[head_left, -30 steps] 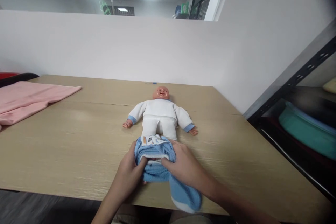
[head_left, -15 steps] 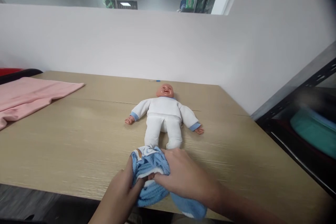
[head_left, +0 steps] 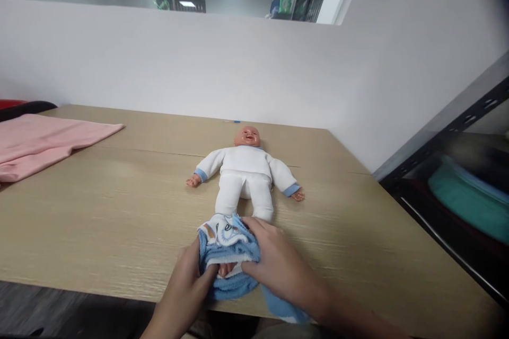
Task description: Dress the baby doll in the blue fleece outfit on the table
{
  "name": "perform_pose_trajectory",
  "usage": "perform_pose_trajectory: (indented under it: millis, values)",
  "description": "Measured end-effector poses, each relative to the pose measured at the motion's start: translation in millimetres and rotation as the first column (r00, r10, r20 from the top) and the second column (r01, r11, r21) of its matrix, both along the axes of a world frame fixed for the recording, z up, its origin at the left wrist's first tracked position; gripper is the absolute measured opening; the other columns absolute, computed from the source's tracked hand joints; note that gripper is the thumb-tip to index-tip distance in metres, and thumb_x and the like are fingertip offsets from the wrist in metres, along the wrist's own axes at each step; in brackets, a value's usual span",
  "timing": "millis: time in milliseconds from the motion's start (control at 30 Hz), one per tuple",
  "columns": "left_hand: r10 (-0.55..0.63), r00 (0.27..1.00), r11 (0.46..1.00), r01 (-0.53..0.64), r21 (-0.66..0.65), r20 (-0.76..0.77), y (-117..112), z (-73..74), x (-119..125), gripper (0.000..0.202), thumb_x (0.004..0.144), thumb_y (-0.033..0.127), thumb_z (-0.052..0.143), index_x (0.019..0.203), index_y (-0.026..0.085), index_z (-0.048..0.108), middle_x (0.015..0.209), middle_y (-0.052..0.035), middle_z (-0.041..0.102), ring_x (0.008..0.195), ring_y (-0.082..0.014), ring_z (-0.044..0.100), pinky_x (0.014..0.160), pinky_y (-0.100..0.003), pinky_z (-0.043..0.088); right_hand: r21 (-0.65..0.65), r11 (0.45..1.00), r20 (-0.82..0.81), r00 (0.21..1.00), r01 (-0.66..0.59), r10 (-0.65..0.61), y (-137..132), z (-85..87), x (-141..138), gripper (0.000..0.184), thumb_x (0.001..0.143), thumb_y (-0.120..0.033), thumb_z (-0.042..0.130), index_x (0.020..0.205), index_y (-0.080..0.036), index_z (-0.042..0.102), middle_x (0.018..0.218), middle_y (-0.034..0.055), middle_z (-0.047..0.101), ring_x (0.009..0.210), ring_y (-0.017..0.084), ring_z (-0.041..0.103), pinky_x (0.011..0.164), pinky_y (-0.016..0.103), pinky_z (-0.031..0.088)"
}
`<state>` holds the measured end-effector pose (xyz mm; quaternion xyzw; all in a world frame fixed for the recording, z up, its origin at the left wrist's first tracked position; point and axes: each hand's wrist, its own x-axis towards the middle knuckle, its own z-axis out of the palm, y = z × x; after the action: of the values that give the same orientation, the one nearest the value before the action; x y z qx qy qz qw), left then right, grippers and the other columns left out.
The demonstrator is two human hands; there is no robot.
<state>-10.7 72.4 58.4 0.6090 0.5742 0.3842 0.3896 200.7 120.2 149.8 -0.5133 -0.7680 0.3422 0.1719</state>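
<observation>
A baby doll in a white top with blue cuffs lies on its back, head away from me and legs toward me. Around the end of its leg on the left, fluffy blue doll pants with white trim are bunched up. The doll's foot shows inside the bunched opening. My left hand grips the pants from the left, thumb inside the edge. From the right, my right hand pinches the other side, covering part of the doll's other leg. Another blue portion of the pants hangs beneath my right wrist.
The wooden table ends just under my hands. A pink cloth lies at the left. A white wall stands behind, and a dark shelf holding a teal item is at the right.
The bunched pants have shifted slightly up the doll's leg, and more of the foot shows through the opening. Both hands keep their hold. The view has moved slightly.
</observation>
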Motion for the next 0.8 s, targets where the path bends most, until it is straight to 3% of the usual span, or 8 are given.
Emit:
perform_pose_trajectory:
  millis: [100,200,367,467,667,733,800]
  values:
    - [-0.007,0.982,1.000,0.004,0.013,0.188,5,-1.2,0,0.037,0.100,0.040,0.060,0.131,0.019,0.064,0.131,-0.0117,0.074,0.134,-0.0317,0.064,0.112,-0.042,0.051,0.044,0.999,-0.143,0.990,0.004,0.003,8,-4.7,5,0.067,0.068,-0.008,0.070,0.134,-0.022,0.068,0.132,0.0063,0.075,0.124,0.027,0.068,0.108,0.036,0.049]
    - [0.016,0.965,0.999,-0.023,0.026,0.261,7,0.5,0,0.047,0.099,0.037,0.064,0.142,0.018,0.060,0.149,-0.0129,0.067,0.146,-0.0299,0.058,0.120,-0.040,0.048,0.091,0.996,-0.206,0.978,0.016,0.003,11,-8.0,7,0.061,0.067,-0.008,0.071,0.126,-0.022,0.069,0.124,0.0048,0.076,0.114,0.026,0.070,0.101,0.036,0.051]
    - [0.106,0.945,0.994,-0.111,-0.001,0.310,9,0.2,-5,0.062,0.094,0.043,0.072,0.148,0.016,0.057,0.157,-0.0158,0.063,0.149,-0.0330,0.057,0.126,-0.044,0.045,0.113,0.994,-0.248,0.969,0.010,0.018,6,-9.5,5,0.058,0.067,-0.009,0.073,0.124,-0.022,0.066,0.120,0.0044,0.074,0.110,0.026,0.069,0.097,0.036,0.051]
    - [0.115,0.945,0.992,-0.128,0.022,0.306,13,0.5,-7,0.062,0.096,0.047,0.071,0.148,0.017,0.057,0.156,-0.0170,0.063,0.151,-0.0343,0.054,0.128,-0.047,0.043,0.137,0.990,-0.273,0.962,0.028,0.011,6,-8.1,4,0.050,0.069,-0.011,0.072,0.118,-0.020,0.066,0.119,0.0054,0.074,0.108,0.026,0.068,0.095,0.035,0.051]
    - [-0.088,0.976,0.986,0.057,0.157,0.199,41,18.7,-17,0.045,0.103,0.043,0.064,0.141,0.018,0.065,0.165,-0.0153,0.053,0.154,-0.0307,0.048,0.134,-0.048,0.031,0.125,0.989,-0.247,0.962,-0.083,0.112,34,-5.4,13,0.013,0.077,-0.013,0.069,0.089,-0.018,0.066,0.088,-0.0017,0.070,0.080,0.016,0.061,0.075,0.027,0.045]
    - [-0.186,0.970,0.974,0.160,0.160,0.159,53,29.4,-22,0.045,0.101,0.044,0.068,0.139,0.019,0.067,0.163,-0.0151,0.055,0.153,-0.0317,0.048,0.133,-0.048,0.032,0.155,0.976,-0.228,0.956,-0.154,0.187,49,-2.7,19,0.011,0.077,-0.014,0.071,0.087,-0.017,0.066,0.084,-0.0038,0.066,0.078,0.015,0.058,0.073,0.026,0.042]
    - [-0.283,0.944,0.958,0.271,0.089,0.171,66,39.1,-28,0.046,0.100,0.047,0.071,0.134,0.017,0.069,0.152,-0.0159,0.064,0.144,-0.0333,0.057,0.127,-0.048,0.041,0.138,0.959,-0.232,0.933,-0.247,0.274,65,1.1,26,0.017,0.077,-0.017,0.077,0.092,-0.016,0.069,0.085,-0.0040,0.066,0.080,0.015,0.058,0.075,0.026,0.044]
